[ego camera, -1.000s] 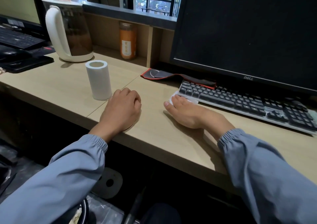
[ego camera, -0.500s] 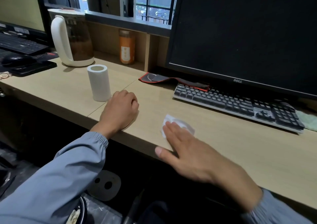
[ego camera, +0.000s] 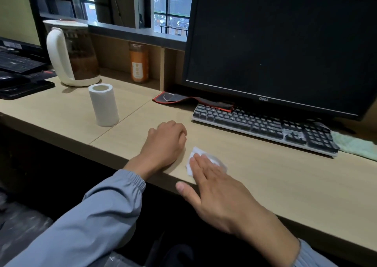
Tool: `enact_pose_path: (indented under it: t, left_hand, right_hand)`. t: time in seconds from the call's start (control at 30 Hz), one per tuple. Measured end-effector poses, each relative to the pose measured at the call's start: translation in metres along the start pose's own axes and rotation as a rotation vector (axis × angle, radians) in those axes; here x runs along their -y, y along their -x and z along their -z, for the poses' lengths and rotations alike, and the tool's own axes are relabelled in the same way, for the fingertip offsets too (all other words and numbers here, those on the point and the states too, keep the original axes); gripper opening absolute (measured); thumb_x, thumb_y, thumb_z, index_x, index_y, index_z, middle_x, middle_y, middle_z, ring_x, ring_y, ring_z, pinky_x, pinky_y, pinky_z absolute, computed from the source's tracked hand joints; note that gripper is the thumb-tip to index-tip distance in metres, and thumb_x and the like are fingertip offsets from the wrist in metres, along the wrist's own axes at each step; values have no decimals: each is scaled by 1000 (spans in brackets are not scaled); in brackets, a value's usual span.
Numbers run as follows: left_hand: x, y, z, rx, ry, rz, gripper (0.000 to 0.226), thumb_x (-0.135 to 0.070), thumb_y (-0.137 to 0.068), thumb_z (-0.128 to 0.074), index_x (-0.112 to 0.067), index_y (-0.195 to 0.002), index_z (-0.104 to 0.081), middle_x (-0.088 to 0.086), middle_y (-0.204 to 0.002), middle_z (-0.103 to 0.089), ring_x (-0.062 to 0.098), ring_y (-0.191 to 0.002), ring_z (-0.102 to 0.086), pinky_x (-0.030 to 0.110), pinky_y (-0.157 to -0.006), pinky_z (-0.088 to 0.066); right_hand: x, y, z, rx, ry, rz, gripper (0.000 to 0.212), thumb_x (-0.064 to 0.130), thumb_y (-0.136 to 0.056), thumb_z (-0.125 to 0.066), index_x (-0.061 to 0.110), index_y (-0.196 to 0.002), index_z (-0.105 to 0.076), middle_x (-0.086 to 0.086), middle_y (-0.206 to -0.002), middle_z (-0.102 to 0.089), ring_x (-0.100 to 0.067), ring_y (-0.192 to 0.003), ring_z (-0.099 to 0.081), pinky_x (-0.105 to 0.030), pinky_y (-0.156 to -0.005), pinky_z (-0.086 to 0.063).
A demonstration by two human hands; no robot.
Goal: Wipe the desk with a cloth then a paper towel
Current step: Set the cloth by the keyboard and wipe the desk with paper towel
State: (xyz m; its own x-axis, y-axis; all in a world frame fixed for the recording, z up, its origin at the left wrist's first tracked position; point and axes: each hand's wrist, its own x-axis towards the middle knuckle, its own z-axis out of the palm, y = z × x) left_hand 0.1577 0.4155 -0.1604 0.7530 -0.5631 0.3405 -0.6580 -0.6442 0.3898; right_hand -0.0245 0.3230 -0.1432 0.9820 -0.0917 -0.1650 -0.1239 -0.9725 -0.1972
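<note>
**Two hands down on the desk [ego camera: 285, 181], paper towel [ego camera: 190, 165] under the right one**

Far left: second keyboard [ego camera: 18, 62] and a flat black item [ego camera: 26, 88] at the desk's left end, can't tell what the black item is. Next, a white kettle [ego camera: 69, 56] with dark liquid, upright, at the back. In front of it and apart from it, a paper roll [ego camera: 104, 105] stands on end, just left of the seam between two desk panels. An orange jar [ego camera: 139, 63] sits in the back recess under the window sill.

Left hand [ego camera: 163, 144]: rests on the desk near the front edge, knuckles up, fingers curled under into a fist, nothing seen in it. Its grey-blue sleeve [ego camera: 91, 226] runs off bottom left.

Paper towel: small crumpled white wad on the desk, just right of the left hand, close to the front edge.

Right hand [ego camera: 220, 197]: fingers straight and together, laid flat on the towel, pressing it to the desk. Thumb is spread out past the desk's front edge. No pinch, no grip.

Behind the hands: red-trimmed mouse pad [ego camera: 177, 98] up against the back left corner of the main keyboard [ego camera: 265, 125], with a dark monitor [ego camera: 285, 42] above.

Far right: pale green cloth [ego camera: 355, 146] lies on the desk at the main keyboard's right end, well apart from both hands
</note>
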Motion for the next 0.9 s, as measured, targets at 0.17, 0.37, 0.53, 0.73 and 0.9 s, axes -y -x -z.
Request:
enact_pose_path:
  t: [0.17,0.37,0.53,0.73,0.9]
  left_hand:
    - [2,0,-12,-24,-36,10,26,-30,-106,-38,-30,-115,-64,-9,-122,-57,17,-118,-47,38,-89,-25]
    - [4,0,-17,-44,-81,-21,25,-33,-108,-37,-28,-118,-59,-8,-123,-56,18,-116,-47,38,-87,-24]
    - [4,0,-12,3,-46,5,26,-30,-107,-36,-30,-117,-60,-10,-125,-55,17,-121,-45,37,-90,-23]
    - [4,0,-12,11,-46,1,25,-30,-106,-36,-31,-116,-59,-10,-124,-55,17,-121,-45,38,-91,-25]
    - [2,1,-10,16,-61,4,26,-29,-106,-36,-31,-116,-59,-9,-126,-55,18,-121,-45,40,-92,-27]
  right_hand:
    - [-34,-60,22,62,-13,-50,81,70,-100,-7,21,-162,7,7,-169,17,-7,-153,17,-30,-118,6]
    - [-54,-124,42,81,25,-49,81,65,-102,-7,13,-163,3,-3,-171,11,-17,-156,13,-37,-125,5]
    - [-61,-136,45,65,47,-33,78,64,-103,-8,15,-163,0,-1,-171,5,-16,-157,7,-40,-127,3]
    - [-66,-124,44,69,29,-16,81,69,-101,-12,20,-163,1,3,-171,10,-14,-156,12,-37,-124,5]
    - [-57,-89,46,116,30,-17,86,74,-98,-12,20,-163,5,4,-170,14,-12,-155,15,-41,-125,2]
